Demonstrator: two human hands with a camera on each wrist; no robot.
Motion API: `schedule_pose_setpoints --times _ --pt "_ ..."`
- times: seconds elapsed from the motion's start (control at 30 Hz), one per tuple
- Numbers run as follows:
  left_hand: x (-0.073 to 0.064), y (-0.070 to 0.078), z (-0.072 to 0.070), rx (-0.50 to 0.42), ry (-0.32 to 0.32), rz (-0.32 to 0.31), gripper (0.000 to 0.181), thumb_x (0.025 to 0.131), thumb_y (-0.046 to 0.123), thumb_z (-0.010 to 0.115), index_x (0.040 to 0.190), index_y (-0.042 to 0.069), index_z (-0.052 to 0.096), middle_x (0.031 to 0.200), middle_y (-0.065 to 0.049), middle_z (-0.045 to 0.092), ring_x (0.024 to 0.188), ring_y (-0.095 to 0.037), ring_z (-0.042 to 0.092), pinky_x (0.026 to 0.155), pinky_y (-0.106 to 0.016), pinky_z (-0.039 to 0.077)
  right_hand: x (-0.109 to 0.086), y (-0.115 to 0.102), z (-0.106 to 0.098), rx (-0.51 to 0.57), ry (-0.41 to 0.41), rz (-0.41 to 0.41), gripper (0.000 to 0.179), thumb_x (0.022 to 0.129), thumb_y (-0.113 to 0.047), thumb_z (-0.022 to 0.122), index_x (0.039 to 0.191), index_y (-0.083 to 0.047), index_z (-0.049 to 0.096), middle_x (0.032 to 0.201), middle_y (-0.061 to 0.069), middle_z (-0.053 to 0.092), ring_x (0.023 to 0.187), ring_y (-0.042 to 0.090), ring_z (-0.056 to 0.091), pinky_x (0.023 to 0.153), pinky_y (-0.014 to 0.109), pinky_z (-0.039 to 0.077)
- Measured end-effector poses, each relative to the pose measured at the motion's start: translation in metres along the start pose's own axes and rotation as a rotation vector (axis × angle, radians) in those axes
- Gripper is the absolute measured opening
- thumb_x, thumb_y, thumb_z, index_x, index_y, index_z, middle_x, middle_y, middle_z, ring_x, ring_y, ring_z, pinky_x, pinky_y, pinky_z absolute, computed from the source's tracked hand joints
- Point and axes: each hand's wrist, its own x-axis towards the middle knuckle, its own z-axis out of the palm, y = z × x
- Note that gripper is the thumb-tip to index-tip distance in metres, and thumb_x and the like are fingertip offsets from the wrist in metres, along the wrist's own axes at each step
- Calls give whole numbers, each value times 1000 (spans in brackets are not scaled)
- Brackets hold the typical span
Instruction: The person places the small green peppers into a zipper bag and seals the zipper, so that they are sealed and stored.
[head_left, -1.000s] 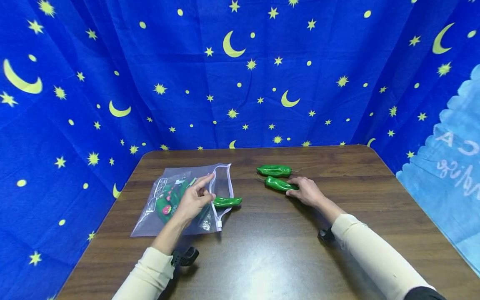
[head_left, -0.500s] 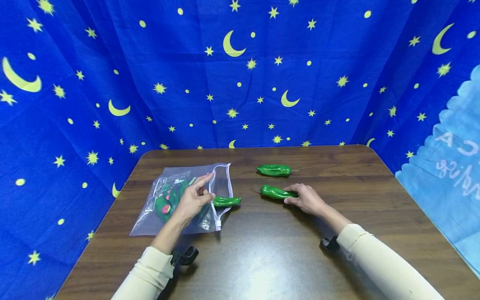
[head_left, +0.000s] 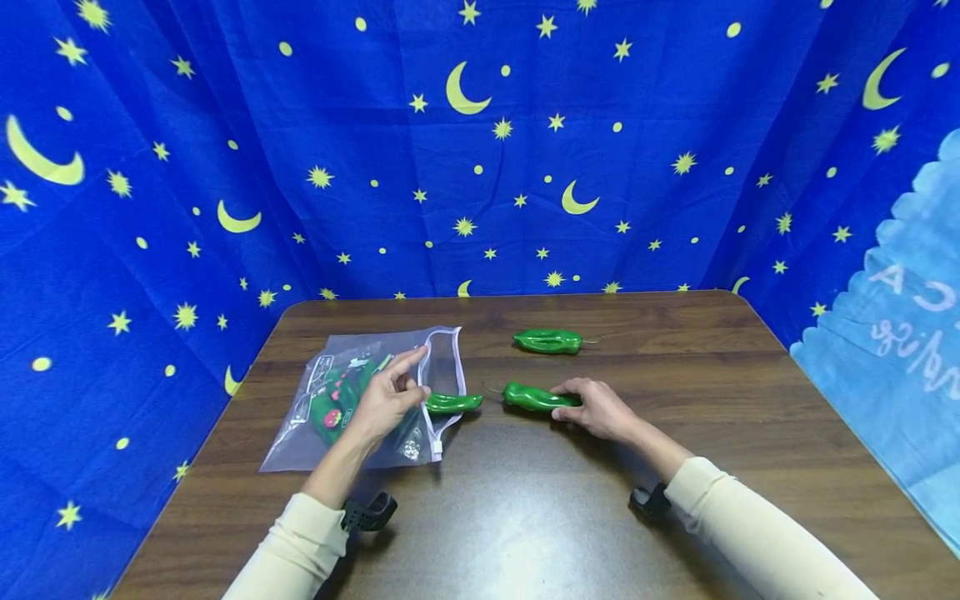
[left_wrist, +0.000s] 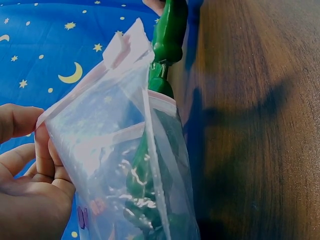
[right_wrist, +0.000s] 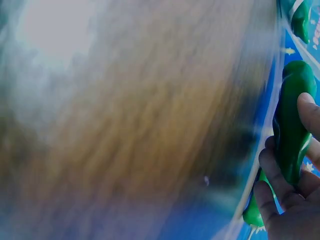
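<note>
My left hand (head_left: 384,407) pinches the edge of a clear zip bag (head_left: 300,446) between thumb and forefinger. Other green peppers show through the plastic. One green pepper (head_left: 459,404) lies in the bag's mouth, its end sticking out past the zip rim. With my right hand (head_left: 602,411) I grip a second pepper (head_left: 528,397) by its tapered end, the thin stem pointing left toward the bag. In the left wrist view that held pepper (left_wrist: 167,37) overlaps the tip of the one in the bag mouth.
Another green pepper (head_left: 547,341) lies on the brown wooden table (head_left: 675,350), farther back than the held one. A blue cloth (head_left: 525,150) with yellow moons and stars hangs around the table. A light-blue cloth (head_left: 900,333) hangs on the right.
My right hand has moved the gripped pepper left and toward me, away from the far pepper and closer to the bag mouth. The left hand and bag have hardly moved.
</note>
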Motion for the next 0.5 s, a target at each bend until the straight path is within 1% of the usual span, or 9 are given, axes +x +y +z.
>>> schedule_pose_setpoints --times 0.03,0.13,0.2,0.33,0.37,0.4,0.5 --pt "0 0 0 0 -1 -1 65 80 -7 59 142 3 40 142 -13 40 66 1 48 58 -12 40 0 -1 1 11 -4 1 36 81 -26 71 113 -10 66 96 4 69 69 5 61 71 27 50" --pt "0 0 0 1 0 -4 65 80 -7 59 142 3 40 142 -13 40 66 1 48 58 -12 40 -1 -3 2 4 6 -12 35 81 -27 71 112 -11 67 98 3 70 78 7 60 76 30 50" --pt "0 1 0 2 -1 -5 65 80 -7 59 142 3 40 143 -13 40 66 1 48 58 -12 40 -1 -5 3 11 4 -15 34 81 -27 71 112 -11 67 100 3 69 80 8 60 77 29 49" --pt "0 1 1 6 -1 -7 65 81 -7 59 142 3 40 142 -12 41 66 1 48 58 -12 40 -1 -8 5 56 -14 -11 34 82 -25 70 113 -10 67 102 6 69 76 8 61 70 24 50" --pt "0 1 1 8 -1 -7 65 81 -7 59 142 3 40 142 -12 41 66 1 48 58 -13 40 -1 -9 6 61 -16 -8 34 82 -24 70 113 -10 66 102 6 69 77 8 61 70 24 50" --pt "1 1 1 9 0 -7 65 81 -7 59 142 3 40 141 -12 41 67 1 47 58 -13 40 -1 -10 6 65 -18 -5 34 82 -25 70 113 -10 66 103 6 69 77 9 61 71 24 50" --pt "1 0 0 11 1 -7 65 81 -7 59 142 4 41 141 -12 41 67 1 47 59 -13 40 -1 -13 7 60 -17 -3 34 82 -25 71 113 -11 67 105 5 69 87 10 60 78 29 50"
